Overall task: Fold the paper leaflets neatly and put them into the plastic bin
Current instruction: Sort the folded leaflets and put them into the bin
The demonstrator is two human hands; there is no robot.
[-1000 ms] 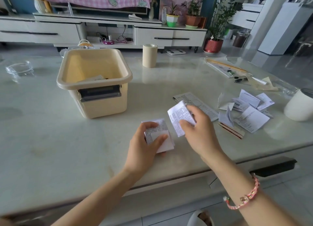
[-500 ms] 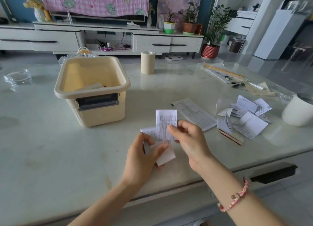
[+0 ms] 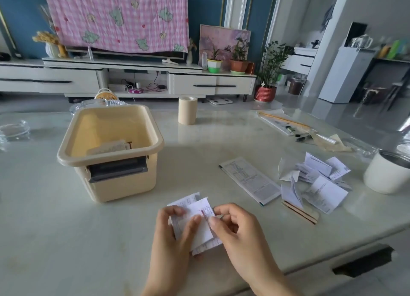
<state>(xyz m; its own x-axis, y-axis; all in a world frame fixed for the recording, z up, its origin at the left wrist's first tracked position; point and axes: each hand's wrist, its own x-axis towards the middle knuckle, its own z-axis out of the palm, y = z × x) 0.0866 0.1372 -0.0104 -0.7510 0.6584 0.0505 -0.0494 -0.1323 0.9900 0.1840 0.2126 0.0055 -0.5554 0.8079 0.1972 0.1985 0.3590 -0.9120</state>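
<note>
Both hands, left hand [image 3: 175, 235] and right hand [image 3: 239, 231], pinch a thin, creased printed paper leaflet [image 3: 200, 224] with curled fingers over the glossy marble-look table [image 3: 66, 240].

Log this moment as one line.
step: folding | left hand, right hand: gripping leaflet | plastic bin: folded paper inside | pile: untouched

Gripping the white printed paper leaflet's [image 3: 199, 207] left side with the left hand [image 3: 173, 235], thumb on top. Pinching its right side with the right hand [image 3: 239, 231].
</note>
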